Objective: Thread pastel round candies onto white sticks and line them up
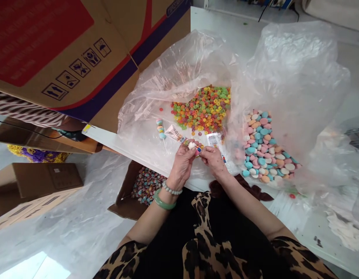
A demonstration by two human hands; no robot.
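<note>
My left hand [184, 155] is closed around small candies, with a white candy [191, 145] showing by its thumb. My right hand [212, 156] meets it and pinches the edge of a small, colourful piece [198, 148], too small to identify. Just beyond the fingers, a printed wrapper [176, 133] lies to the left and a white printed packet [215, 142] to the right, partly behind my right hand. Farther left rests a candy skewer [160, 129], pastel pieces on a thin white stick. A heap of ring candies [206, 108] spreads beyond both hands.
Clear plastic sheeting [156, 85] covers much of the table. Pastel oval candies [263, 151] are piled at right. A large carton [115, 46] stands at back left. Below the table edge, an open box [125, 186] holds many wrapped candies. A crumpled white cloth [344, 228] lies far right.
</note>
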